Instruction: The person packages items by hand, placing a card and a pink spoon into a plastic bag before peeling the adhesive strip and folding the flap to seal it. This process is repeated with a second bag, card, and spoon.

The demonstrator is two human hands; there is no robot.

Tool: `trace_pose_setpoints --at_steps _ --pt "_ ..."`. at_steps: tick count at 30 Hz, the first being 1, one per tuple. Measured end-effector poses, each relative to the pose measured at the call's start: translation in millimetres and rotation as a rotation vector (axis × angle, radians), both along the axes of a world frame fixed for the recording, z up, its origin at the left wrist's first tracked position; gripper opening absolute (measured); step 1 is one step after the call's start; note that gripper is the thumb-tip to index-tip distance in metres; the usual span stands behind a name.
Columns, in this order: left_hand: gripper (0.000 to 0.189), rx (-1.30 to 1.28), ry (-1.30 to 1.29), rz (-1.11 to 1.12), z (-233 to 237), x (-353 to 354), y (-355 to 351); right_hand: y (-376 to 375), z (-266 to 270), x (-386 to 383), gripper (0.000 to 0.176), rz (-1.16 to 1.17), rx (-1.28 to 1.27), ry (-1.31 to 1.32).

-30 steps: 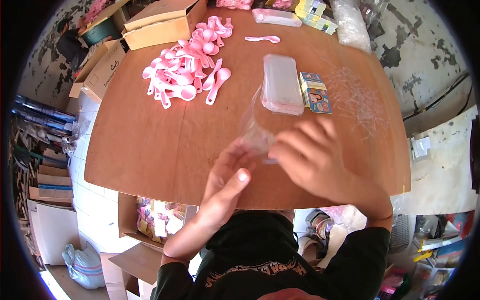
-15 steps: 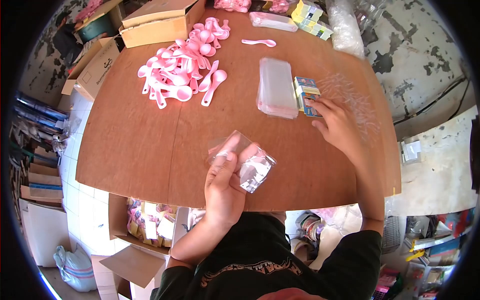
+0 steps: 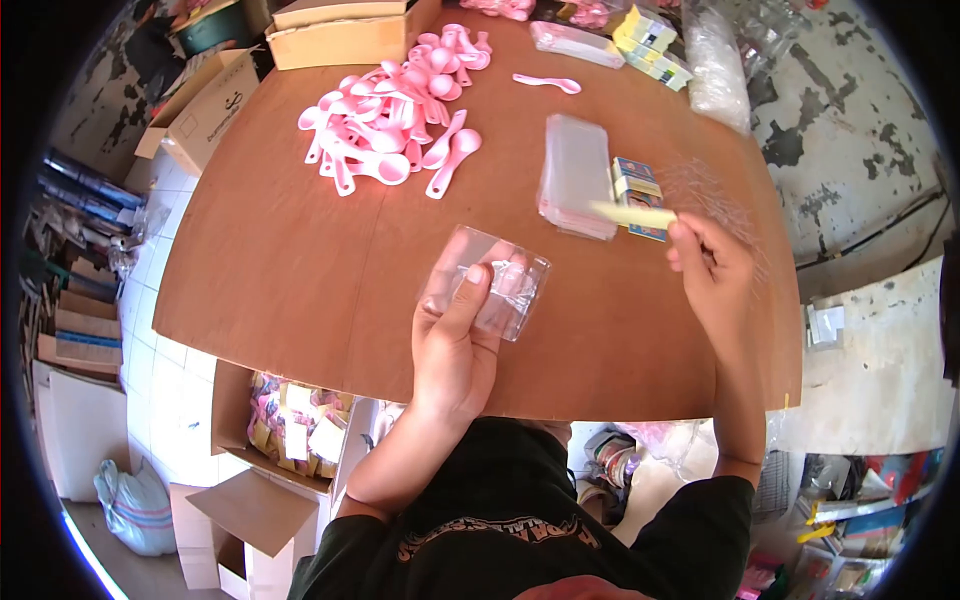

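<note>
My left hand (image 3: 452, 350) pinches a clear plastic bag (image 3: 518, 295) over the front of the table, thumb on top and fingers behind it. Between the fingertips of my right hand (image 3: 715, 275) is a thin pale-yellow card (image 3: 638, 215), blurred by motion. That card is just above a banded stack of small blue-and-yellow cards (image 3: 634, 182), partly covering it. Left of this stack lies a pile of flat clear bags (image 3: 577, 170). Several thin clear strips (image 3: 705, 195) are scattered to the right of the cards.
A heap of pink spoons (image 3: 385, 120) covers the table's back left, with a single pink spoon (image 3: 547, 83) apart from it. Behind are a cardboard box (image 3: 340, 42), more yellow card stacks (image 3: 650, 45) and a plastic roll (image 3: 716, 80). An open carton (image 3: 232, 410) stands below the front edge.
My right hand has lifted a card off the stack and drawn it back and to the right. My left hand has turned the clear bag more upright. The view has shifted slightly.
</note>
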State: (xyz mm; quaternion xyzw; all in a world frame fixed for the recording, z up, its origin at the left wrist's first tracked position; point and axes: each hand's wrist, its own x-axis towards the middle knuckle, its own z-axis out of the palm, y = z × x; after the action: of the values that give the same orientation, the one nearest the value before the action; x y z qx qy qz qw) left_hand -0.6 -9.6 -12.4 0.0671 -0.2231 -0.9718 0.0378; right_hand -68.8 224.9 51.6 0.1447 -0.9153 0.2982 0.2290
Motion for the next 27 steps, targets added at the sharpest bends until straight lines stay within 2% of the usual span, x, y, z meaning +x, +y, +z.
trace_pose_setpoints --at_steps 2,3,10,15,16,19,22,27 --pt "0.042 0.062 0.003 -0.003 3.0 -1.7 -1.1 -13.7 2.7 14.2 0.019 0.217 -0.344 -0.247" --pt "0.04 0.042 0.0 0.004 2.6 -2.6 -1.9 -16.4 3.6 18.2 0.021 0.312 -0.407 -0.295" --pt "0.038 0.105 0.095 0.031 -1.4 -6.7 -4.0 -46.4 -16.7 41.2 0.019 0.411 -0.644 -0.352" --pt "0.038 0.134 -0.068 0.039 1.6 -4.4 -0.7 -56.1 -30.0 53.0 0.02 0.465 -0.603 -0.262" --pt "0.038 0.134 -0.068 0.038 1.1 -4.5 -0.4 -58.3 -30.5 55.9 0.02 0.464 -0.603 -0.261" --pt "0.038 0.128 -0.071 0.053 0.0 -4.5 0.1 -59.9 -28.3 63.7 0.017 0.431 -0.359 -0.236" --pt "0.038 0.098 -0.015 0.058 0.8 -4.3 -0.4 -63.5 -34.8 62.7 0.017 0.54 -0.29 -0.107" --pt "0.03 -0.01 0.052 -0.055 -3.4 2.3 7.8 -64.9 -34.1 62.1 0.012 0.488 -0.314 -0.153"
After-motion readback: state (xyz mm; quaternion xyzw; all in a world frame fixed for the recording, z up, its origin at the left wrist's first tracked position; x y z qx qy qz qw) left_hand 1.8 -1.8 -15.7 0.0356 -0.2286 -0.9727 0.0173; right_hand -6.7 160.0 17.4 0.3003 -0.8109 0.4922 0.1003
